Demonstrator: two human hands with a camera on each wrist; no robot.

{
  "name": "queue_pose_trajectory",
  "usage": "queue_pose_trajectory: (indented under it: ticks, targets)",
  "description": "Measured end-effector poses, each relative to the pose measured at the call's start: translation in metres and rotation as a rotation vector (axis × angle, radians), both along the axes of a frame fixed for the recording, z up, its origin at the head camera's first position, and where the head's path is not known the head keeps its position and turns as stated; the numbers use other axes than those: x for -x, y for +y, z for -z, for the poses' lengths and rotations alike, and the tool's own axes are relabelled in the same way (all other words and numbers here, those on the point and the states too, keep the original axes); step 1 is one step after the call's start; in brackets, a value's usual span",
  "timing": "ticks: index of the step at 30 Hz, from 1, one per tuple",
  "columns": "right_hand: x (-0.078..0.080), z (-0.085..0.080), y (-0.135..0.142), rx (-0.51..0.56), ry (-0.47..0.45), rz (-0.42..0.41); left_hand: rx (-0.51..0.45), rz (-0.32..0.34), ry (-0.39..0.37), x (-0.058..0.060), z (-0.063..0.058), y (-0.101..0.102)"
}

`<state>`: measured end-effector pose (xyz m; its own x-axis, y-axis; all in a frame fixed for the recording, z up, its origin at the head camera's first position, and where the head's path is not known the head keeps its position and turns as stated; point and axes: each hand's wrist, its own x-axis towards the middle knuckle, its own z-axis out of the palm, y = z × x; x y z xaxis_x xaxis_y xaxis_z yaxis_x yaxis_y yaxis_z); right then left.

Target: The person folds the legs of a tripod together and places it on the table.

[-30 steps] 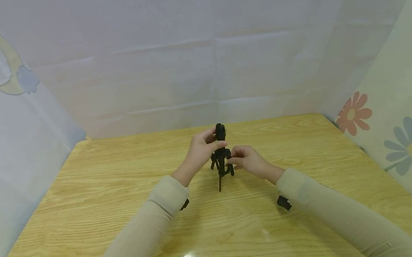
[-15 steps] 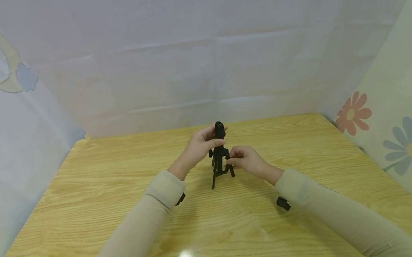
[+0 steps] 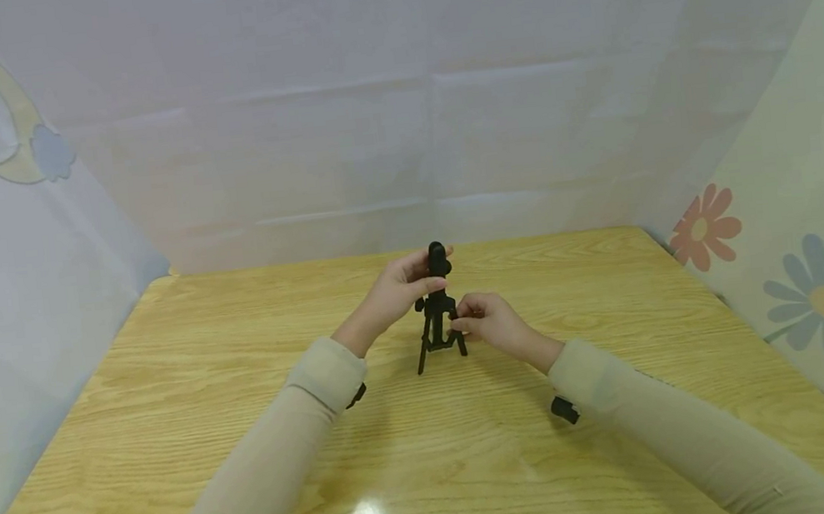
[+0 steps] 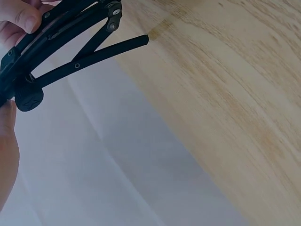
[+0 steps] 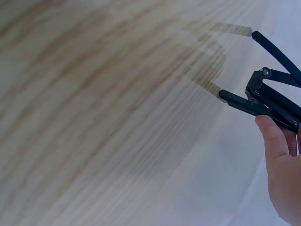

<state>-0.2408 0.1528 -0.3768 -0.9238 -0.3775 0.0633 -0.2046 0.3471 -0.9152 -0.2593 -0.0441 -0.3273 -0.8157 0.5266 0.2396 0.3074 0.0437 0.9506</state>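
Note:
A small black tripod stands near the middle of the table, upright with its legs spread apart. My left hand grips its upper part from the left, thumb across the near side. Lower down, my right hand pinches the right leg between thumb and fingers. Seen from the left wrist, one leg juts out on a hinged brace beside a round knob. The right wrist view has the thumb lying along a leg; the tripod's top is out of that view.
The wood-grain table extends around both forearms. A pale cloth backdrop rises behind its far edge, and patterned cloth hangs on both sides. Small black devices sit under the wrists.
The tripod has turned in my hands, and its near leg has swung to the left, so the legs look wider apart. My left hand has shifted slightly left; the right hand hardly moved.

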Motion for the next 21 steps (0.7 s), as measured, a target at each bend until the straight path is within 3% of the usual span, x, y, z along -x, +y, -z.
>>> queue_pose_trajectory:
  ticks: [10,18,21]
  targets:
    - [-0.001,-0.001,0.000,-0.038,0.029,0.008,0.124,-0.076,0.045,-0.006,-0.002,-0.002]
    - [-0.001,0.002,0.002,-0.086,0.082,0.002,0.163,-0.313,-0.007,-0.027,0.008,-0.024]
    - [-0.003,0.001,0.004,-0.108,0.080,-0.002,0.211,-0.346,-0.014,-0.035,0.017,-0.028]
